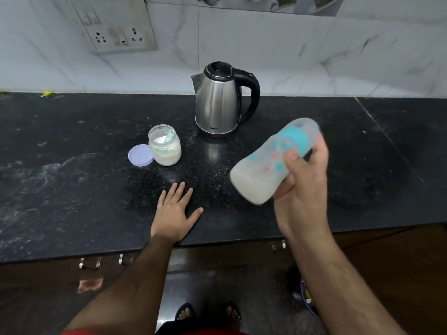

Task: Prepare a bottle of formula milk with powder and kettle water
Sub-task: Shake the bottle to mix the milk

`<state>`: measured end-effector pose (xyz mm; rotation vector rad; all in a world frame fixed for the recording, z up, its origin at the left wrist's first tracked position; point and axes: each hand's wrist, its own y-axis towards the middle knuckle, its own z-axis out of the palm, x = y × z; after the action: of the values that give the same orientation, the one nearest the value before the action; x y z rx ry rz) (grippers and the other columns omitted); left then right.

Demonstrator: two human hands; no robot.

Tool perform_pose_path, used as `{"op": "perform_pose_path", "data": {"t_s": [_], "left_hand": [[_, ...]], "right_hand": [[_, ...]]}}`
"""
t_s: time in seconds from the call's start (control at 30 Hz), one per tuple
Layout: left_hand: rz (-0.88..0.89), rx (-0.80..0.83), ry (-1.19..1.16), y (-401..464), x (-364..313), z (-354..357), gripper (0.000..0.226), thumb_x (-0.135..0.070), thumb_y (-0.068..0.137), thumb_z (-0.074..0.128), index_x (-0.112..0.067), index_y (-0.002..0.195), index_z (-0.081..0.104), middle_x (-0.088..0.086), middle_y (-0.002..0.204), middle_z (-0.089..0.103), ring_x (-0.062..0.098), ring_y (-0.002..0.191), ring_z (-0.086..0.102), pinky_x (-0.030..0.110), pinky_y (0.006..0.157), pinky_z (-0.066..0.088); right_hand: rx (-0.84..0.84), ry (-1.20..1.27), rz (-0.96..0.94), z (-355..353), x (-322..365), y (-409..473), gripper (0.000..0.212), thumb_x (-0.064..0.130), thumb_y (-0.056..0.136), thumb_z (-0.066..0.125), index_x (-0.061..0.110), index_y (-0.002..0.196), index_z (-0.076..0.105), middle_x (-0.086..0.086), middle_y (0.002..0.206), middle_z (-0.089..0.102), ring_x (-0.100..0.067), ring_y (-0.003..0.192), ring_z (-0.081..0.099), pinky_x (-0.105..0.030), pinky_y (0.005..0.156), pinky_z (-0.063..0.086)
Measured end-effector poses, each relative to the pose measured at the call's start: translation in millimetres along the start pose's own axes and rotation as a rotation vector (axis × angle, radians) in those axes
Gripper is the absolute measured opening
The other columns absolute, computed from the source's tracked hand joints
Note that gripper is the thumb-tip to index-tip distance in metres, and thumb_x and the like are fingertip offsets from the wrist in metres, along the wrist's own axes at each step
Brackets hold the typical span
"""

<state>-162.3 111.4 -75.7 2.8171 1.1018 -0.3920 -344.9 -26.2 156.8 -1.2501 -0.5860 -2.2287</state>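
My right hand (302,189) grips a capped baby bottle (263,170) above the counter. The bottle is tilted, cap end up and to the right, blurred, with milky white liquid inside and a teal collar. My left hand (175,211) lies flat on the black counter (72,177), fingers spread, holding nothing. A steel kettle (219,102) with a black handle and closed lid stands behind, near the wall. An open powder jar (165,146) with a scoop inside sits left of the kettle. Its lilac lid (140,155) lies beside it.
A wall socket panel (121,35) is on the tiled wall at the back left. Drawer handles (89,263) sit below the counter's front edge. My sandalled feet (208,313) stand on the floor below. Powder dust marks the counter's left side.
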Motion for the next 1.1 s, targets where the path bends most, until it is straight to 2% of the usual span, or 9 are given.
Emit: {"op": "perform_pose_path", "data": {"t_s": [0.1,0.17,0.3,0.43,0.5,0.63,0.83,0.97,1.1], "left_hand": [[0.001,0.021,-0.020,1.0,-1.1,-1.4,0.087,-0.072,0.082,0.015,-0.026,0.154,0.030,-0.001,0.165,0.017,0.016,0.154,0.003,0.042,0.125,0.003],[-0.001,0.012,-0.010,1.0,-0.9,-1.1,0.086,-0.072,0.082,0.015,-0.027,0.154,0.030,-0.001,0.165,0.017,0.016,0.154,0.004,0.042,0.125,0.003],[-0.005,-0.007,-0.008,1.3,-0.3,1.0,0.082,-0.074,0.087,0.020,-0.027,0.153,0.033,-0.002,0.165,0.019,0.015,0.154,0.005,0.041,0.125,0.002],[-0.001,0.021,-0.006,1.2,-0.6,-0.8,0.089,-0.073,0.081,0.013,-0.026,0.154,0.030,-0.001,0.165,0.016,0.015,0.154,0.003,0.042,0.125,0.004],[-0.002,0.008,-0.015,1.1,0.6,0.7,0.087,-0.073,0.083,0.016,-0.026,0.154,0.031,-0.001,0.165,0.017,0.015,0.154,0.004,0.042,0.125,0.004],[0.003,-0.022,-0.016,0.9,2.1,4.6,0.080,-0.072,0.089,0.026,-0.025,0.152,0.035,-0.001,0.164,0.021,0.016,0.154,0.007,0.041,0.125,0.004],[0.004,-0.011,-0.010,0.7,0.8,1.7,0.084,-0.073,0.086,0.019,-0.025,0.153,0.033,0.000,0.165,0.019,0.016,0.154,0.006,0.042,0.125,0.005],[0.004,-0.024,-0.011,0.6,1.7,3.1,0.080,-0.073,0.088,0.023,-0.026,0.153,0.034,-0.001,0.164,0.020,0.016,0.154,0.007,0.041,0.125,0.004],[-0.001,-0.013,-0.002,1.4,1.0,2.5,0.084,-0.074,0.086,0.019,-0.026,0.153,0.033,-0.002,0.165,0.019,0.015,0.154,0.005,0.042,0.125,0.005]], "right_hand": [[0.194,-0.089,0.067,3.0,-3.6,-8.1,0.091,0.017,0.074,0.070,0.016,0.152,0.024,0.002,0.101,0.069,-0.022,0.092,0.066,-0.043,0.079,0.059],[0.179,-0.050,0.063,3.5,-1.7,-7.1,0.094,0.021,0.072,0.074,0.018,0.152,0.024,-0.002,0.104,0.068,-0.027,0.095,0.064,-0.050,0.082,0.057],[-0.016,0.032,0.012,-0.2,0.3,-0.1,0.075,0.020,0.083,0.064,0.016,0.149,0.030,0.000,0.100,0.063,-0.014,0.088,0.065,-0.032,0.069,0.057],[0.188,-0.096,0.110,-1.1,-4.4,-9.3,0.089,0.018,0.073,0.070,0.020,0.151,0.027,-0.002,0.104,0.069,-0.026,0.094,0.067,-0.047,0.079,0.059],[0.151,-0.086,0.090,-2.0,-1.4,-7.2,0.087,0.019,0.073,0.070,0.021,0.150,0.030,-0.006,0.106,0.067,-0.031,0.095,0.065,-0.051,0.080,0.058],[-0.074,-0.002,0.014,-8.5,4.4,6.0,0.068,0.019,0.084,0.059,0.020,0.147,0.034,0.006,0.095,0.066,-0.009,0.085,0.067,-0.030,0.065,0.057],[0.157,-0.112,0.098,-6.7,1.9,-2.2,0.086,0.020,0.074,0.070,0.021,0.150,0.030,-0.005,0.107,0.066,-0.028,0.095,0.066,-0.048,0.080,0.059],[-0.039,-0.010,0.015,-10.8,7.3,8.6,0.069,0.019,0.086,0.058,0.019,0.149,0.031,0.000,0.103,0.062,-0.012,0.089,0.067,-0.030,0.068,0.057],[0.145,-0.118,0.099,-10.1,0.3,1.0,0.085,0.018,0.077,0.069,0.020,0.151,0.027,0.001,0.100,0.068,-0.018,0.090,0.067,-0.037,0.073,0.059]]}}
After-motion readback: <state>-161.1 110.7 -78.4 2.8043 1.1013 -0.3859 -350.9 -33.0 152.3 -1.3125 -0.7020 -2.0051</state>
